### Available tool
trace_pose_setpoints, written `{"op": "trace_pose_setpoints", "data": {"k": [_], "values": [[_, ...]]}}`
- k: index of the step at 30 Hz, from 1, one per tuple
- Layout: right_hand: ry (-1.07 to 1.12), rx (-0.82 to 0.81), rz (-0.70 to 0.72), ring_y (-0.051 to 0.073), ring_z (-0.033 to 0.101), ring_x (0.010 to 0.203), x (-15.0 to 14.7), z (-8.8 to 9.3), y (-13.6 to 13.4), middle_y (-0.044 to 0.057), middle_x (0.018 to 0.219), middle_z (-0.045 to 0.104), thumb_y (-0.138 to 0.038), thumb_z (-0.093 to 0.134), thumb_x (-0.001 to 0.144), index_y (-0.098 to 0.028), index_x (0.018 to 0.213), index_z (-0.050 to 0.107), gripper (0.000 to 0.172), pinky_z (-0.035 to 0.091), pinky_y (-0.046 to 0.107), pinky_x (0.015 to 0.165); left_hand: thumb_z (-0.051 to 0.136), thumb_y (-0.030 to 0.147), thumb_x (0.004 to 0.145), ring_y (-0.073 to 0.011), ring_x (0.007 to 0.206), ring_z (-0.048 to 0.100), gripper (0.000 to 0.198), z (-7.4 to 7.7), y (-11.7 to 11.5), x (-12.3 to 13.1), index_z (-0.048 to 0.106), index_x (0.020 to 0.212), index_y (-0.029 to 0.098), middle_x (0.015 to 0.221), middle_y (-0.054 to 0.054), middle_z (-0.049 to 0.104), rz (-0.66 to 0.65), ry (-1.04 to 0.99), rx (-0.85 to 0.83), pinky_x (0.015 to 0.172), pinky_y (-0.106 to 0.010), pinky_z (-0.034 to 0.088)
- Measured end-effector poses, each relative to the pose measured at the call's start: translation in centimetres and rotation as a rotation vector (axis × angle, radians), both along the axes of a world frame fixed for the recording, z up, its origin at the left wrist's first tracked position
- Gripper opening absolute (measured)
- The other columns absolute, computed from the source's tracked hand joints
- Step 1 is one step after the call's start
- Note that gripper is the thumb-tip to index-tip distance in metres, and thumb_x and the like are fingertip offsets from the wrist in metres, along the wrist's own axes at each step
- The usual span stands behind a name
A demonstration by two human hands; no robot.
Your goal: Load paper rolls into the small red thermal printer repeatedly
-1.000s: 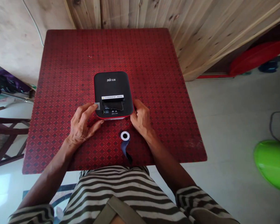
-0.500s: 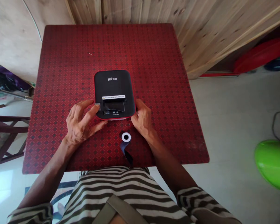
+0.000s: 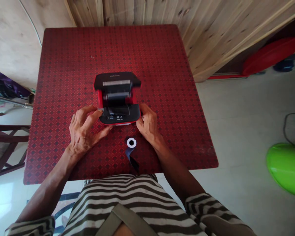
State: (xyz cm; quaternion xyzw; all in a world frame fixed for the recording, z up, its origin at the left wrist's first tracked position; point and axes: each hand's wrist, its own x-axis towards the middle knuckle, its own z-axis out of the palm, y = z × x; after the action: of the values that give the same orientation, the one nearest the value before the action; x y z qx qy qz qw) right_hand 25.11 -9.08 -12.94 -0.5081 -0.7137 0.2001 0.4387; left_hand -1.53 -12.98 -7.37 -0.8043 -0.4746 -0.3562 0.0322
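A black and red label printer (image 3: 121, 117) sits on the table with its lid (image 3: 116, 78) raised, blurred by motion; red inner walls and a dark roller area show beneath. My left hand (image 3: 85, 129) holds the printer's near left corner, a finger on the grey tab there and the thumb at the front edge. Against the near right side my right hand (image 3: 148, 123) rests with fingers curled around the casing, partly hidden. Just in front of the printer stands a small roll of dark tape with a white core (image 3: 131, 143), its loose end trailing toward me.
The printer stands on a table with a red patterned cover (image 3: 162, 65). A wooden plank wall (image 3: 142, 13) borders the far side. To the left is a dark wooden chair (image 3: 9, 137); at the right a bright green stool (image 3: 286, 168) stands on the tiled floor.
The printer's lid was closed and has swung up and away from me, baring the inside. Both hands keep almost the same places on the casing.
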Motion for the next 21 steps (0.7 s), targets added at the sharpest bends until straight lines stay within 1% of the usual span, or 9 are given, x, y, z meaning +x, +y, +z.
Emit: {"op": "trace_pose_setpoints", "data": {"k": [4, 7, 8, 10, 12, 14, 16, 18, 21], "values": [[0.000, -0.038, 0.002, 0.022, 0.073, 0.091, 0.0, 0.1, 0.0, 0.007, 0.096, 0.076, -0.023, 0.048, 0.103, -0.024, 0.095, 0.064, 0.018, 0.058, 0.036, 0.086, 0.082, 0.054, 0.094, -0.0284, 0.117, 0.071, 0.054, -0.4, 0.0, 0.2, 0.063, 0.137, 0.028, 0.130, -0.012, 0.067, 0.010, -0.007, 0.040, 0.098, -0.043, 0.064], [0.030, -0.085, -0.032, 0.022, 0.075, 0.091, 0.4, 1.1, -0.1, 0.007, 0.101, 0.080, -0.023, 0.053, 0.102, -0.024, 0.101, 0.069, 0.017, 0.060, 0.035, 0.083, 0.082, 0.050, 0.094, -0.0277, 0.117, 0.070, 0.055, -0.8, 0.0, 0.4, 0.061, 0.139, 0.025, 0.130, -0.013, 0.066, -0.004, -0.036, 0.048, 0.098, -0.042, 0.064], [0.040, -0.070, -0.068, 0.021, 0.076, 0.091, 0.6, 1.7, -0.2, 0.006, 0.104, 0.081, -0.024, 0.054, 0.103, -0.024, 0.105, 0.071, 0.017, 0.060, 0.035, 0.081, 0.081, 0.049, 0.095, -0.0272, 0.118, 0.070, 0.056, -0.8, 0.1, 0.4, 0.060, 0.140, 0.024, 0.131, -0.013, 0.065, -0.012, -0.047, 0.048, 0.099, -0.042, 0.064], [0.029, 0.022, -0.146, 0.021, 0.076, 0.090, 1.0, 3.3, -0.2, 0.006, 0.105, 0.082, -0.027, 0.056, 0.105, -0.025, 0.110, 0.073, 0.018, 0.061, 0.035, 0.078, 0.080, 0.048, 0.096, -0.0261, 0.120, 0.070, 0.058, -1.0, 0.1, 0.5, 0.058, 0.143, 0.024, 0.131, -0.013, 0.065, -0.032, -0.069, 0.047, 0.102, -0.041, 0.063], [-0.037, 0.137, -0.147, 0.021, 0.075, 0.090, 1.0, 5.4, 0.1, 0.006, 0.104, 0.081, -0.029, 0.056, 0.108, -0.026, 0.112, 0.075, 0.019, 0.061, 0.036, 0.079, 0.080, 0.046, 0.097, -0.0256, 0.121, 0.070, 0.058, -1.1, 0.1, 0.5, 0.057, 0.145, 0.023, 0.132, -0.012, 0.066, -0.052, -0.090, 0.052, 0.105, -0.040, 0.063], [-0.146, 0.194, -0.027, 0.022, 0.074, 0.094, 0.4, 7.6, 1.0, 0.006, 0.105, 0.081, -0.028, 0.057, 0.110, -0.026, 0.112, 0.077, 0.020, 0.062, 0.039, 0.087, 0.079, 0.045, 0.098, -0.0262, 0.124, 0.070, 0.060, -1.2, 0.1, 0.5, 0.055, 0.148, 0.023, 0.134, -0.013, 0.066, -0.065, -0.098, 0.058, 0.107, -0.041, 0.062], [-0.299, 0.177, 0.145, 0.023, 0.073, 0.104, -0.9, 9.5, 2.3, 0.007, 0.110, 0.081, -0.022, 0.060, 0.108, -0.024, 0.112, 0.079, 0.019, 0.061, 0.043, 0.098, 0.078, 0.043, 0.098, -0.0274, 0.128, 0.069, 0.064, -1.3, 0.0, 0.5, 0.052, 0.154, 0.024, 0.138, -0.014, 0.066, -0.070, -0.090, 0.059, 0.110, -0.042, 0.061], [-0.510, 0.085, 0.288, 0.026, 0.072, 0.112, -2.7, 11.0, 3.9, 0.009, 0.115, 0.080, -0.015, 0.064, 0.105, -0.020, 0.111, 0.080, 0.018, 0.058, 0.046, 0.107, 0.078, 0.042, 0.099, -0.0284, 0.131, 0.068, 0.069, -1.2, -0.2, 0.6, 0.048, 0.159, 0.024, 0.142, -0.015, 0.066, -0.073, -0.075, 0.047, 0.112, -0.042, 0.061], [-0.800, -0.101, 0.380, 0.028, 0.074, 0.116, -5.1, 12.6, 5.9, 0.016, 0.122, 0.079, -0.008, 0.065, 0.103, -0.011, 0.117, 0.078, 0.020, 0.056, 0.043, 0.107, 0.076, 0.041, 0.100, -0.0288, 0.133, 0.067, 0.069, -1.2, -0.5, 0.6, 0.047, 0.160, 0.024, 0.146, -0.016, 0.065, -0.080, -0.067, 0.028, 0.112, -0.043, 0.060]]}}
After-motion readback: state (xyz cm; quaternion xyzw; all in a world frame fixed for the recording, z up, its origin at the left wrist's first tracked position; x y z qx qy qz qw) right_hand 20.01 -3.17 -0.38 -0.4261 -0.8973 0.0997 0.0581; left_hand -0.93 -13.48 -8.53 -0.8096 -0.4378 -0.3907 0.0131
